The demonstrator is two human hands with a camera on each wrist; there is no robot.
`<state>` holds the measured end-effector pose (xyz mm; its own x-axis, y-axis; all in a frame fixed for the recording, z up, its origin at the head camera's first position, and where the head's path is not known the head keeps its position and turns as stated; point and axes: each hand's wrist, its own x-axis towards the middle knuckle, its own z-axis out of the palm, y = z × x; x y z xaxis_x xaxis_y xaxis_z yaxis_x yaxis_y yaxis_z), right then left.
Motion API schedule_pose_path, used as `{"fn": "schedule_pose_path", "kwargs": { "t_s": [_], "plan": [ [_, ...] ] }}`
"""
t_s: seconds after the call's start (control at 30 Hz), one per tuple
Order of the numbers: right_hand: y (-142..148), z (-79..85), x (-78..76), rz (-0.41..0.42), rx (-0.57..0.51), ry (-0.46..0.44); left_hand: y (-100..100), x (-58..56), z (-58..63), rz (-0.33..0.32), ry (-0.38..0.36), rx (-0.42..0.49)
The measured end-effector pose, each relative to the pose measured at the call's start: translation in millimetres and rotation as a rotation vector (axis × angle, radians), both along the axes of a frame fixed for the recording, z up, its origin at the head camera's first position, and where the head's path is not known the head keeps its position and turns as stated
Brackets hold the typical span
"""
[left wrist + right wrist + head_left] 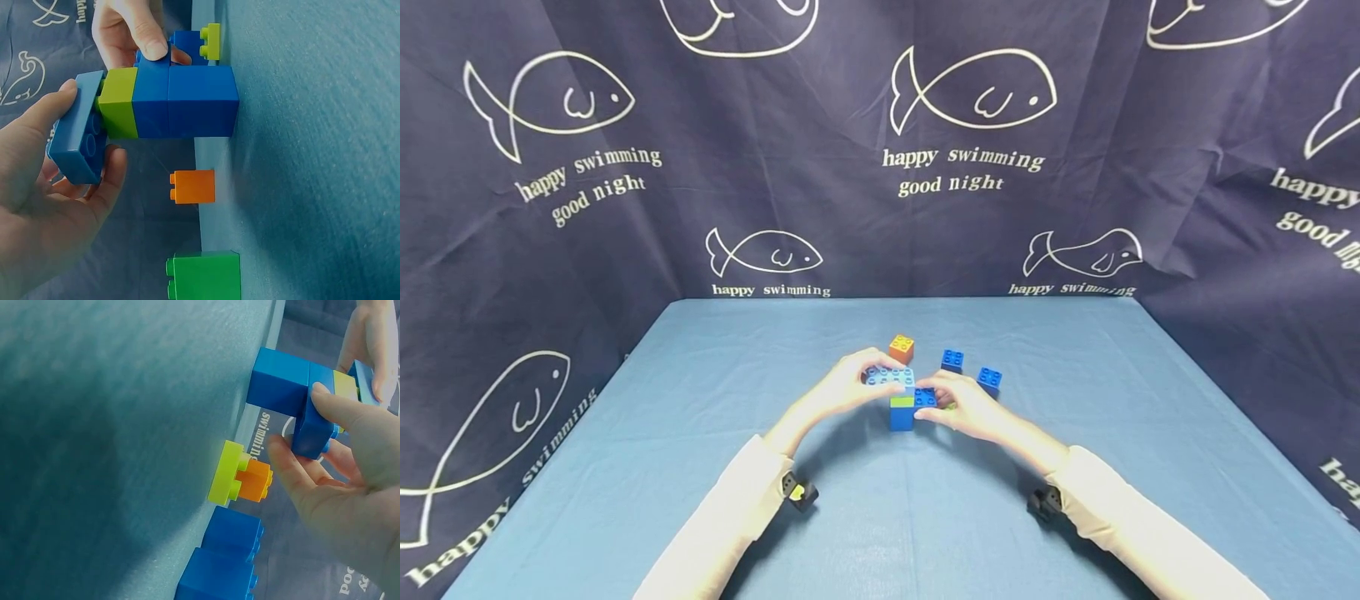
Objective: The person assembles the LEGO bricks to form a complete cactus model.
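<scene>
A stack of toy building bricks stands upright between the hands. Its base is a blue brick [203, 101], under a longer blue brick [311, 425] that juts out to the right. On that sits a lime green brick [117, 103]. My left hand [848, 382] grips a lighter blue brick [74, 131], which is tilted against the top of the lime one; its hollow underside and studs partly show in the left wrist view. With thumb and fingers, my right hand [966, 406] holds the jutting end of the longer blue brick.
An orange brick [901, 348] stands behind the stack, and two blue bricks [952, 360] sit to the right. In the right wrist view a thin lime green brick [225, 472] lies near the right hand. A green brick [207, 276] appears in the left wrist view.
</scene>
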<state>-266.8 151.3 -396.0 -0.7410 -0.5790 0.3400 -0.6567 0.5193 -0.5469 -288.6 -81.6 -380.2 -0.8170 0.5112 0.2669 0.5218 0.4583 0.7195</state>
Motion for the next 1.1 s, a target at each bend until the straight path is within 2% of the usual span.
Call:
{"fn": "schedule_pose_path", "kwargs": {
  "t_s": [0.37,1.1],
  "plan": [
    [-1.4,0.5,0.9,-0.007,0.011,0.006,-1.0,0.3,-0.6,-0.019,0.029,0.001],
    [0.1,-2.4,-2.0,-0.010,0.011,0.021,2.3,-0.2,4.8,-0.025,0.027,-0.033]
  ]
}}
